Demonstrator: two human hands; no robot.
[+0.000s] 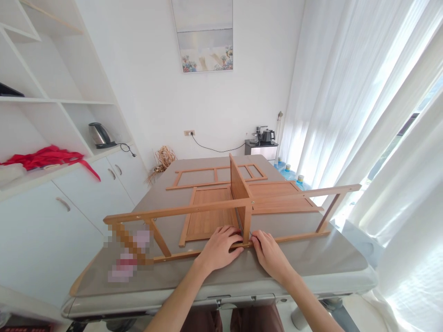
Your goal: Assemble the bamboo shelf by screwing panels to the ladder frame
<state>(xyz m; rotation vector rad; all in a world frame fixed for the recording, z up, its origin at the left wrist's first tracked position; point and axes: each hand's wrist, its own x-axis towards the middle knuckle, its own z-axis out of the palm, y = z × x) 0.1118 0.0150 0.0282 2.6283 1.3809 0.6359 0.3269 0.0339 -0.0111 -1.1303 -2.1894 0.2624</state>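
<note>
A long wooden frame (194,210) stands on its edge along the near side of the table. An upright slatted wooden panel (238,184) meets it at the middle crosspiece and runs away from me. My left hand (219,246) is closed around the frame's bottom rail, left of the joint, thumb on the near side. Just right of the joint, my right hand (268,251) has its fingers curled in a pinch against the frame's lower part. What sits between those fingertips is hidden.
Flat on the grey table (304,258) lie a left slatted panel (211,214), a right slatted panel (277,196) and, farther back, another open frame (197,170). Pixelated items (126,263) are at the table's left. Cabinets (86,198) flank the left side, curtains (346,92) the right.
</note>
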